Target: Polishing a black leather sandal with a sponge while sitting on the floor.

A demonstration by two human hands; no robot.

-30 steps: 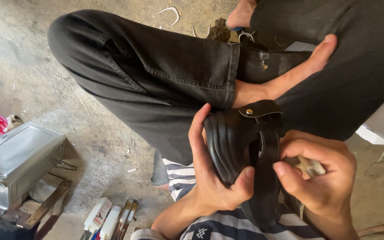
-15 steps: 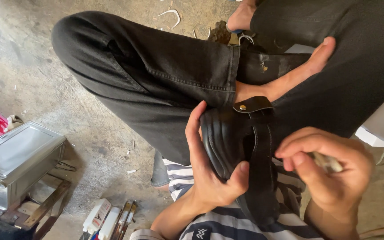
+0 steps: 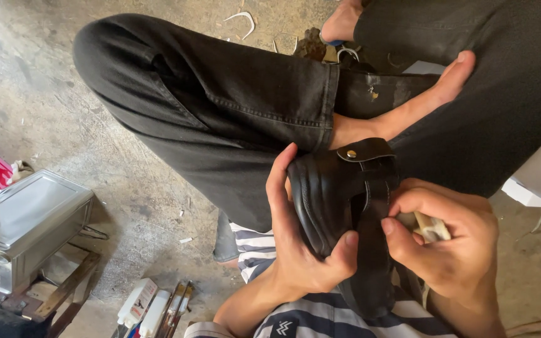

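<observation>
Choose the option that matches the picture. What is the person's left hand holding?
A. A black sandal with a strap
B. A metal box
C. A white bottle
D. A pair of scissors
A: the left hand wraps around the black sandal, thumb pressed on its sole edge, while the right hand pinches the strap beside it.

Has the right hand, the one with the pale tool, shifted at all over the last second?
Yes. The right hand first swung out away from the black shoe and its strap, then came back in against the strap, ending near where it began.
</observation>
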